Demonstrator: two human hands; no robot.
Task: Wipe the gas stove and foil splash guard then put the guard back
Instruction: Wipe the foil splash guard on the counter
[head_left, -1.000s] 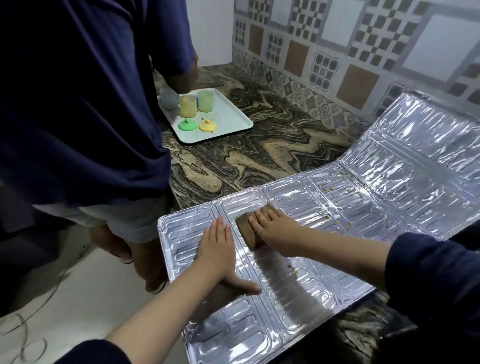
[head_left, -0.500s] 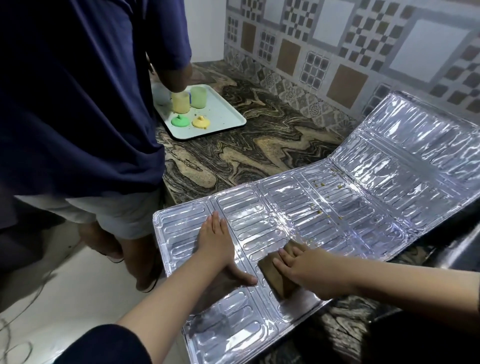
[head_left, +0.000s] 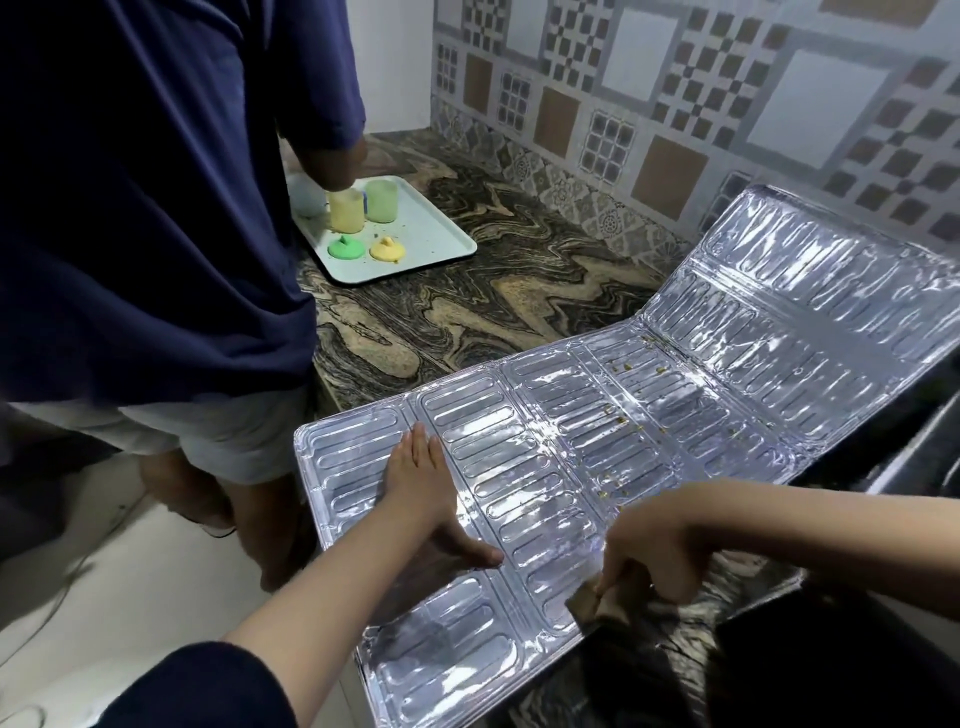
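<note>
The silver foil splash guard lies unfolded across the marbled counter, its left end hanging over the counter edge and its right panel leaning up against the tiled wall. Yellowish crumbs dot its middle panels. My left hand presses flat on the guard's left panel, fingers straight and thumb spread. My right hand grips a brown cloth pad at the guard's near edge, fingers curled over it. The gas stove shows only as a dark shape at the right edge.
Another person in a dark blue shirt stands close on the left, at a pale tray holding yellow and green cups and lids. The marbled counter runs between the tray and the guard. A cable lies on the floor.
My right hand has dragged the brown pad down the guard, from its far middle to the near edge. My left hand has stayed pressed on the left panel.
</note>
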